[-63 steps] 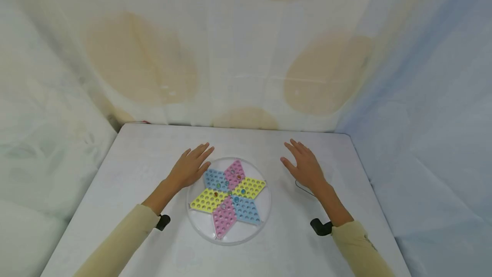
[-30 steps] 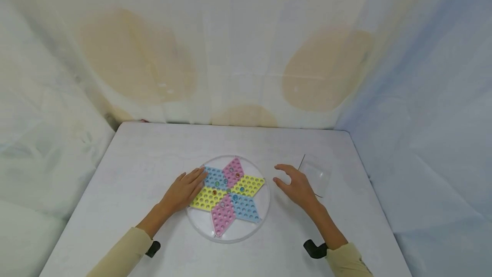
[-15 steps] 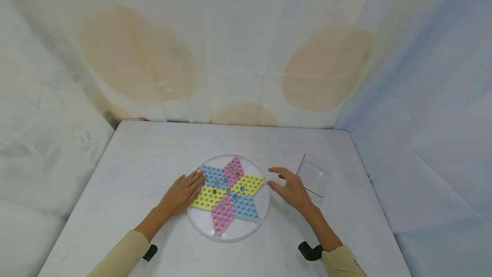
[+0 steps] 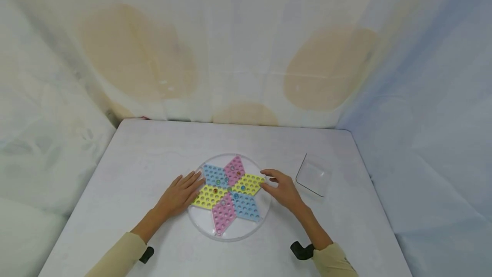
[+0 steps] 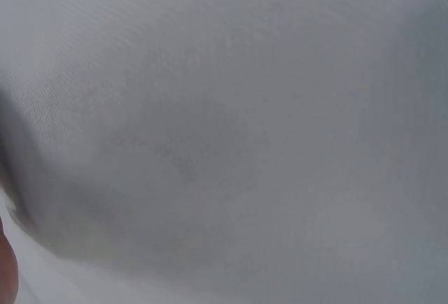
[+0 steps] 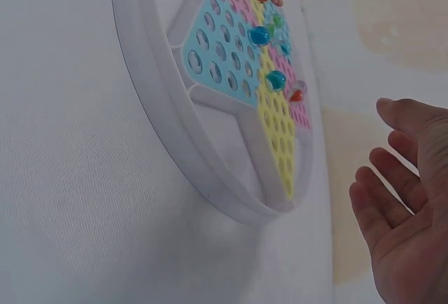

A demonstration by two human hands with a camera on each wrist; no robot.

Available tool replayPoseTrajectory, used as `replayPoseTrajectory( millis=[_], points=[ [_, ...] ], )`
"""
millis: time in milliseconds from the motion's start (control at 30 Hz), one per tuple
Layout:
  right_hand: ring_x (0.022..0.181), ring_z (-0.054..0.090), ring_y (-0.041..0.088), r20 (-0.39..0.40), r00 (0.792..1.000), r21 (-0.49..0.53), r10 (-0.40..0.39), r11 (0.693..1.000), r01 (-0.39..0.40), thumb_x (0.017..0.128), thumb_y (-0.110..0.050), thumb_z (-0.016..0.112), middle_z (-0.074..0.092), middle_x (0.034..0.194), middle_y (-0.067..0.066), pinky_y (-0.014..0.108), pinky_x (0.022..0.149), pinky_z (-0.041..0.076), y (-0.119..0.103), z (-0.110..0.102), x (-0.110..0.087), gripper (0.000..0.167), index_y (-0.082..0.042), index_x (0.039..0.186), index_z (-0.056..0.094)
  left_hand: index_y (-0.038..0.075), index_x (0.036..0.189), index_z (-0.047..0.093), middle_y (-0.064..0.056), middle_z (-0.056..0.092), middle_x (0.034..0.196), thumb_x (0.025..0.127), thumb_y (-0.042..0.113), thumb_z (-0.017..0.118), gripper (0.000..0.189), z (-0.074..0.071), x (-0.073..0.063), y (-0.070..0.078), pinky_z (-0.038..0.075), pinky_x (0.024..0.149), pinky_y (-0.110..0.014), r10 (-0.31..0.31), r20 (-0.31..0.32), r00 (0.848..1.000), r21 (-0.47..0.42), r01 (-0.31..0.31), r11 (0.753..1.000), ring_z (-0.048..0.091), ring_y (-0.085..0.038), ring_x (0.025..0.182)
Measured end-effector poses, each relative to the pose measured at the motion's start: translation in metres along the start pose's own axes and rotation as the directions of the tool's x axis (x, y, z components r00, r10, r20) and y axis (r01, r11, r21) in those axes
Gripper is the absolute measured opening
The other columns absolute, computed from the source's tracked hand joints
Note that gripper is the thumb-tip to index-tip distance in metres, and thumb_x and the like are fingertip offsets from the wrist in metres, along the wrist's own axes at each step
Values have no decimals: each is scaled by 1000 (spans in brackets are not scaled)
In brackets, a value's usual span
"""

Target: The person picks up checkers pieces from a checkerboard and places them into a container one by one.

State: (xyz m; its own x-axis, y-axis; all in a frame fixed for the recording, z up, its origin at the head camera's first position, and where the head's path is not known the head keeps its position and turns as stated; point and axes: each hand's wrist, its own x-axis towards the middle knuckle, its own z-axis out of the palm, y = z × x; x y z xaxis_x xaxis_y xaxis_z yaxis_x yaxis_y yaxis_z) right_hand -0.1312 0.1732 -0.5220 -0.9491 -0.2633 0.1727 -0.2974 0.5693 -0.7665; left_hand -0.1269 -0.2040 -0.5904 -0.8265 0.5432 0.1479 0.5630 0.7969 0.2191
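In the head view a round Chinese checkers board (image 4: 250,225) lies on the table, with a star of pink, yellow and blue points full of holes. Several glass marbles sit on it, among them a blue marble (image 4: 236,196) and an orange-red marble (image 4: 238,173). My left hand (image 4: 179,194) rests flat with its fingertips at the board's left rim. At the right edge is my right hand (image 4: 283,189), thumb and index finger apart over the tip of a yellow point. The right wrist view shows that hand (image 6: 409,213) with loosely bent fingers and nothing between them.
A clear square plastic box (image 4: 316,178) with a dark edge line stands right of the board on the white table (image 4: 153,140). Pale patterned curtains (image 4: 238,54) hang behind the table and on both sides. The left wrist view shows mostly blurred grey surface.
Both hands have come down toward the board. The left settled at its left rim; the right moved left from beside the clear box to the board's right edge.
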Motion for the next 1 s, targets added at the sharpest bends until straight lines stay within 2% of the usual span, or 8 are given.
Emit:
replayPoseTrajectory(
  millis=[133, 400, 633, 867, 1000],
  points=[
    [120, 60, 26, 20, 1000, 33, 0, 999, 0, 87, -6, 78, 65, 128, 10, 35, 95, 52, 3, 8, 3, 41, -3, 125, 66, 16, 152, 46, -6, 34, 159, 102, 34, 54, 53, 1, -1, -2, 24, 116, -54, -4, 20, 1000, 14, 4, 1000, 28, -29, 147],
    [115, 62, 29, 47, 999, 85, 12, 996, -16, 87, -7, 77, 66, 124, 11, 40, 93, 54, 3, 23, 7, 36, -2, 122, 67, 16, 153, 43, -6, 33, 160, 102, 35, 53, 55, 0, -2, -3, 23, 116, -54, 20, 37, 999, 56, -22, 998, 27, -28, 147],
    [112, 64, 27, 101, 993, 149, 54, 986, -69, 88, -7, 76, 67, 122, 11, 39, 93, 54, 2, 35, 10, 35, -1, 122, 67, 16, 154, 42, -6, 32, 161, 102, 34, 51, 55, -2, -3, -5, 23, 117, -53, 35, 45, 998, 76, -39, 996, 25, -28, 148],
    [108, 65, 28, 138, 989, 160, 55, 984, -77, 89, -9, 76, 68, 119, 12, 39, 92, 54, 2, 44, 13, 35, -1, 122, 67, 15, 153, 44, -7, 34, 160, 103, 31, 51, 53, -4, -2, -6, 24, 116, -53, 47, 45, 998, 46, -49, 998, 27, -29, 147],
    [104, 66, 25, 151, 987, 132, 45, 989, -66, 89, -10, 77, 69, 117, 10, 37, 89, 55, 4, 49, 13, 33, -2, 119, 69, 17, 154, 42, -5, 32, 160, 104, 33, 49, 53, -3, -2, -7, 23, 117, -53, 46, 60, 997, 48, -48, 998, 25, -28, 148]
  ],
)
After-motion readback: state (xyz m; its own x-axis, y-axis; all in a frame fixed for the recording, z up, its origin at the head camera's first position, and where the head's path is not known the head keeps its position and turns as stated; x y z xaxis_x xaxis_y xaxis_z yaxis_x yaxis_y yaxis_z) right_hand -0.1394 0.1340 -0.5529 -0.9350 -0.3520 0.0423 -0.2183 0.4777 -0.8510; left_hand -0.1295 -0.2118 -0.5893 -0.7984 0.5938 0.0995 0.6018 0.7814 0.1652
